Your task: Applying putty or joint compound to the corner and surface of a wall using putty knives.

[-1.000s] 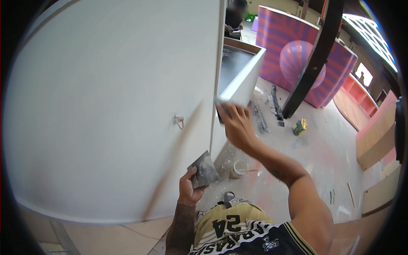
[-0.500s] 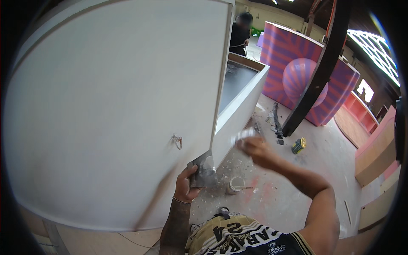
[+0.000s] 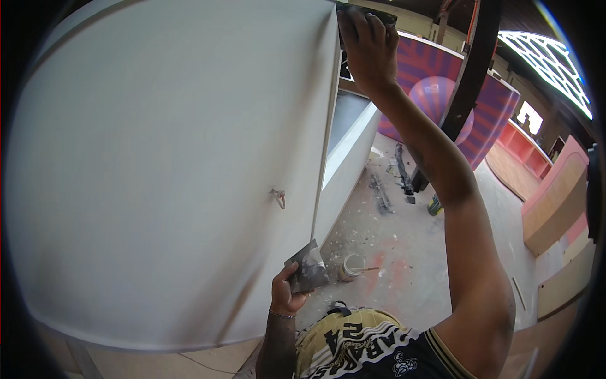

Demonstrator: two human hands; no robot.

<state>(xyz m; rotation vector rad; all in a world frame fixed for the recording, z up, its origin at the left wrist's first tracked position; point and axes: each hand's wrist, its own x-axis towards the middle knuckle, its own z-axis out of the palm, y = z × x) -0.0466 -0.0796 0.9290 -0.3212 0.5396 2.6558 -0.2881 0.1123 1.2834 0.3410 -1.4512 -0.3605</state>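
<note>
The right hand's (image 3: 372,54) thumb was out of sight, and the dark flat piece (image 3: 386,14) under its bent fingers ran close to the upper edge of the view, so its outline was hard to make out; I could not tell whether that hand pinched the piece or only pressed on it. It was high up, by the right-hand edge of a big white panel (image 3: 170,164). The right arm (image 3: 461,183) covered part of a green-and-yellow can (image 3: 434,206), and a dark post (image 3: 466,88) crossed in front of a striped ball (image 3: 431,96).

Low near the panel's same edge, the left hand (image 3: 288,293) pinched a grey plate (image 3: 309,268) between thumb and fingers. The plate was flat, roughly square and tilted, dark with paler smears across its face. The panel was smooth and off-white, with soft shadows on it and one small loop (image 3: 279,199) sticking out.

Two cans showed on the speckled floor (image 3: 404,243): the green-and-yellow one and an open-topped container (image 3: 351,268) with one stick (image 3: 368,270) poking out sideways. There was one plate, one dark piece, one post and one ball.
</note>
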